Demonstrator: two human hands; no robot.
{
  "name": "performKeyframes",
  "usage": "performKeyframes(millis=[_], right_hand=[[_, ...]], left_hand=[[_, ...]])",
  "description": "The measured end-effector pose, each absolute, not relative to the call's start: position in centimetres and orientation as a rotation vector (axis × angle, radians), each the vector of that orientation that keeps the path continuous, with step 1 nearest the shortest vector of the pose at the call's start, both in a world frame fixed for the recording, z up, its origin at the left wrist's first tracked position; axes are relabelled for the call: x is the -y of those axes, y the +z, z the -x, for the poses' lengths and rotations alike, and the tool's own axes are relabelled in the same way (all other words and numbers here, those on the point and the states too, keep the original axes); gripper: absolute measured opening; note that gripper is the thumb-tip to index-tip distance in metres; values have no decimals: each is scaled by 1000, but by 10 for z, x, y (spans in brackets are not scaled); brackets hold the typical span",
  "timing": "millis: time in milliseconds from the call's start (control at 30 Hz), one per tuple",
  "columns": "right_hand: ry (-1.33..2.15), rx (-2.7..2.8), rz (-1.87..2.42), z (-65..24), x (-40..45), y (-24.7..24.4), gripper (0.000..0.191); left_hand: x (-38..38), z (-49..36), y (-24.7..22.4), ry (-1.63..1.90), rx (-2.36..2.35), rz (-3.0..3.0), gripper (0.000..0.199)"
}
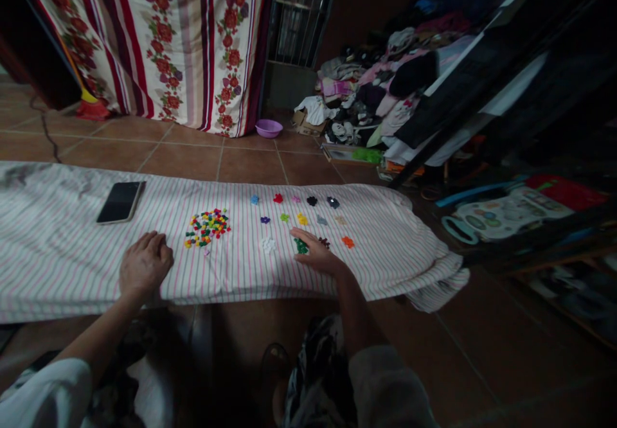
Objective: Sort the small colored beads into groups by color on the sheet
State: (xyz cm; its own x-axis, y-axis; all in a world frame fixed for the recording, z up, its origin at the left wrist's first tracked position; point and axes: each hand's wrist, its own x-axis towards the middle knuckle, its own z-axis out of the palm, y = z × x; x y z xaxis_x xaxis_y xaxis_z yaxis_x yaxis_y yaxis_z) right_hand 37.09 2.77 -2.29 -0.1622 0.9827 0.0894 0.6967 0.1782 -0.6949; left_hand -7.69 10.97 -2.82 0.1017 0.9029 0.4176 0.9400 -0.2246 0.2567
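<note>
My right hand (319, 254) reaches over the striped cloth (241, 274), fingers and thumb apart around a small dark green pile of pieces (301, 245); nothing shows held in it. Partly behind that hand lies a brown pile (324, 243). My left hand (146, 264) rests on the cloth with its fingers curled under, and nothing shows in it. Between the hands spreads a mixed heap of small coloured pieces (208, 227), with a pale pink piece (206, 252) at its near edge. White pieces (268, 245) lie left of the green ones. The pieces' exact kind is too small to tell.
Several single-colour piles stand in rows, among them red (278, 198), yellow (302, 219), black (312, 201) and orange (348, 241). A phone (120, 202) lies at the left. On the floor beyond are a purple basin (268, 128) and heaped clothes (371, 94).
</note>
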Motion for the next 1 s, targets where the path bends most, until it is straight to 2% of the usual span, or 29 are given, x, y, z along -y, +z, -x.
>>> performKeyframes(millis=[467,767,1000], right_hand=[[549,1940,1615,-368,-33,-21,40],[543,1911,1635,-364,-33,-23,40],[385,1782,1620,-350,-50,-19,22]], left_hand=[[-112,79,-31,-732,1871,2281,39],[-110,77,-29,-729,1886,2258,42],[-112,77,-29,-706,1923,2247,41]])
